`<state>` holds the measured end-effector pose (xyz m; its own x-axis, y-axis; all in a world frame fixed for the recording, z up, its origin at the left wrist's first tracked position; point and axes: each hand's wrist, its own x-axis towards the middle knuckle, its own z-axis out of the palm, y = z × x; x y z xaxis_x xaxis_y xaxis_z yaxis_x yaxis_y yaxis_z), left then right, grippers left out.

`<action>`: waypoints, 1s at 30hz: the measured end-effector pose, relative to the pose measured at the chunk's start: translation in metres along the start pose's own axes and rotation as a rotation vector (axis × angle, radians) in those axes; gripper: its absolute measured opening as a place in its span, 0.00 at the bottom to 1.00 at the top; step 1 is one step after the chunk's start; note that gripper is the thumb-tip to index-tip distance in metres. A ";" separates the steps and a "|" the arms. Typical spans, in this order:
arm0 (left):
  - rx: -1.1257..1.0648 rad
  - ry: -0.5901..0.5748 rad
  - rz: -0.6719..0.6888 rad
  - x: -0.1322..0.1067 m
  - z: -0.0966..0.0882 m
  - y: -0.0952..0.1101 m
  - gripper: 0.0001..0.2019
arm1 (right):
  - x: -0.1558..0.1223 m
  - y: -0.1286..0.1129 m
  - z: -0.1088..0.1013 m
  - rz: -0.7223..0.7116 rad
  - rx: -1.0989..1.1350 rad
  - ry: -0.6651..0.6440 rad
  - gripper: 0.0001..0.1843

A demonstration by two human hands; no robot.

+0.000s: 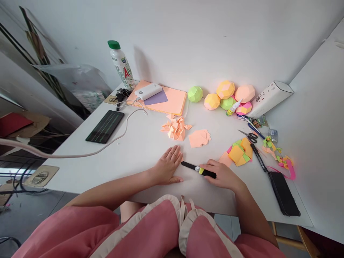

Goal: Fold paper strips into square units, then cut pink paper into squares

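My left hand [170, 165] lies flat on the white table, fingers together and stretched out. A sliver of peach paper [182, 157] shows at its fingers; the rest of that sheet is hidden. My right hand [220, 174] grips a black box cutter [191, 165] with a yellow slider, its tip pointing left towards my left hand. Beyond the hands sit a heap of folded peach paper pieces [176, 128] and a loose stack of flat peach paper squares [199, 138]. To the right of the cutter is a pile of orange, green and pink paper [240, 152].
Several faceted paper balls, one of them green [195, 94], line the wall beside a glue bottle [233, 107]. Scissors [249, 135], a marker [258, 157] and a black case [284, 193] lie right. Left are a phone [105, 126], a cable [107, 145] and a bottle [121, 66].
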<state>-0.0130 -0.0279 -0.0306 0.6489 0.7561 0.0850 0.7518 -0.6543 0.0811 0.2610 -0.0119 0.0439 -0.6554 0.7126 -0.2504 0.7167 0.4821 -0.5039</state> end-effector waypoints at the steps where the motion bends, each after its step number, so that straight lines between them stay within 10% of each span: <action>1: -0.005 -0.002 -0.002 0.000 0.000 0.000 0.52 | 0.001 -0.001 0.000 -0.001 -0.009 0.001 0.24; 30: -0.076 -0.032 0.120 0.001 -0.007 0.006 0.55 | -0.001 -0.012 -0.003 0.051 -0.067 -0.061 0.24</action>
<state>-0.0082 -0.0312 -0.0226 0.7380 0.6715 0.0667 0.6584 -0.7382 0.1471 0.2537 -0.0164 0.0528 -0.6296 0.7055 -0.3253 0.7624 0.4806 -0.4333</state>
